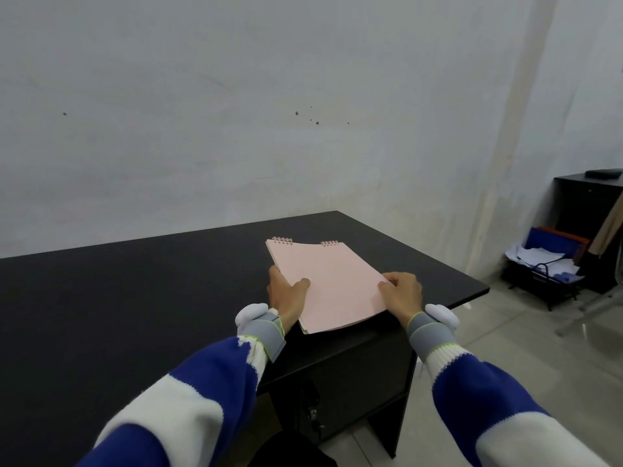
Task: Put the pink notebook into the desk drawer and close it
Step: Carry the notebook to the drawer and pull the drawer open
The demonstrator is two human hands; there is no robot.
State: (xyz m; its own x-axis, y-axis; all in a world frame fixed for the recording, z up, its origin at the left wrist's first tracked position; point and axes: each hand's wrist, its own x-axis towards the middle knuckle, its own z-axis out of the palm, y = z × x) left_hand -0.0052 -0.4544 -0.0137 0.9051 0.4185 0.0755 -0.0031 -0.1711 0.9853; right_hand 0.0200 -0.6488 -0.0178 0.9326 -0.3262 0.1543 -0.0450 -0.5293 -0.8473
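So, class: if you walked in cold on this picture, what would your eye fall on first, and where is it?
The pink notebook, bright against the black desk, near its right front corner. Next, the two hands gripping it: the left hand at its left edge, the right hand at its right edge, both in blue-and-white sleeves. Far right, a rack of papers stands on the floor.

Notebook (332,281) on desk's (135,298) right end

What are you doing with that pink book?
A person holds a pink spiral-bound notebook with both hands, the left hand on its left edge and the right hand on its right. It hangs over the near corner of the black desk. The drawer front below looks closed.
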